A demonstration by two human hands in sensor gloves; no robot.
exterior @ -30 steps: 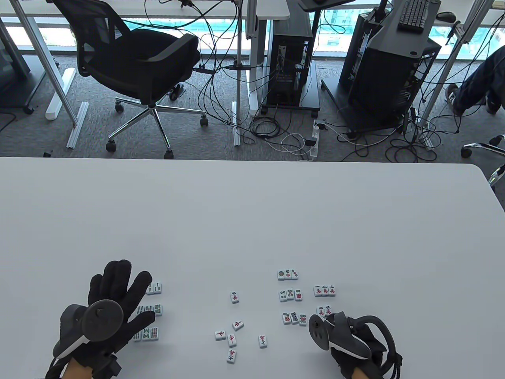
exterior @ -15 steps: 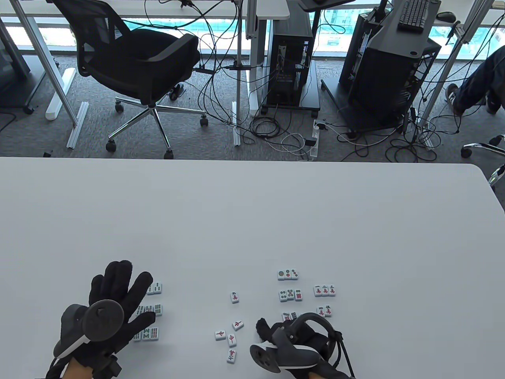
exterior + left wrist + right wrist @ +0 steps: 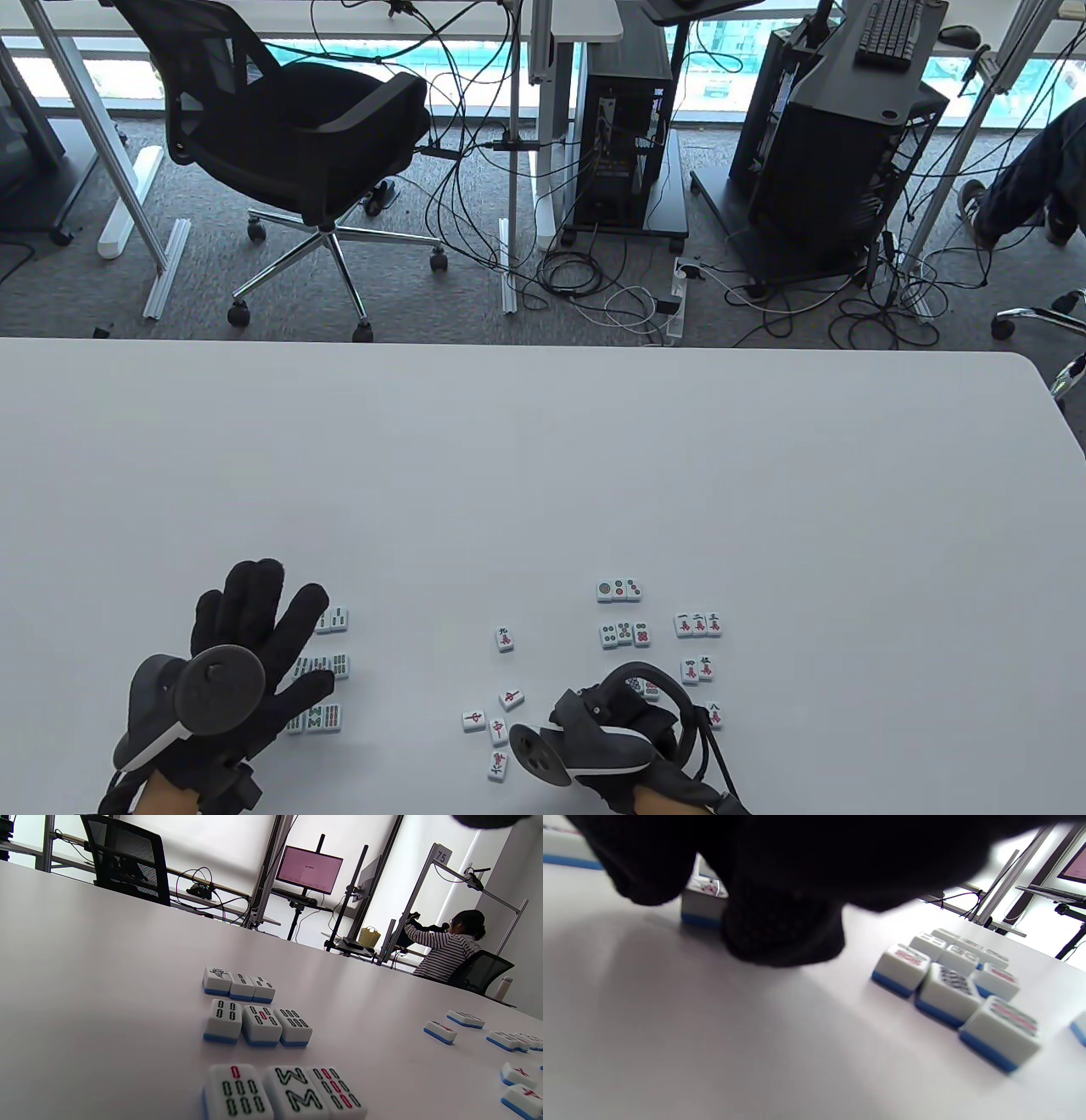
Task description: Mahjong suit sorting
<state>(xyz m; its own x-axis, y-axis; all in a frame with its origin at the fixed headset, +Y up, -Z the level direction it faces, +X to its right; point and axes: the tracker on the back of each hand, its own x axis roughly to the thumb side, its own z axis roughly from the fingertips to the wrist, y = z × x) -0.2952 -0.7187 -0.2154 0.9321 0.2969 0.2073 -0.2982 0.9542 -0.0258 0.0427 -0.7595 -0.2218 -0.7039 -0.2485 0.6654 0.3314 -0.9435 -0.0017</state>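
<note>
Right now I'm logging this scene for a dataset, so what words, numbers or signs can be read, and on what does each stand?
"75": on a small white tag atop a metal frame post in the left wrist view.
Pink monitor: its text is too small to read.
Loose tiles and character tiles: red and dark characters, too small to read.
Bamboo tiles: stick patterns and a bird only, no text.

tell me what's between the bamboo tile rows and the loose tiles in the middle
Nothing: bare table separates the bamboo rows from the loose tiles, seen in the table view.
</note>
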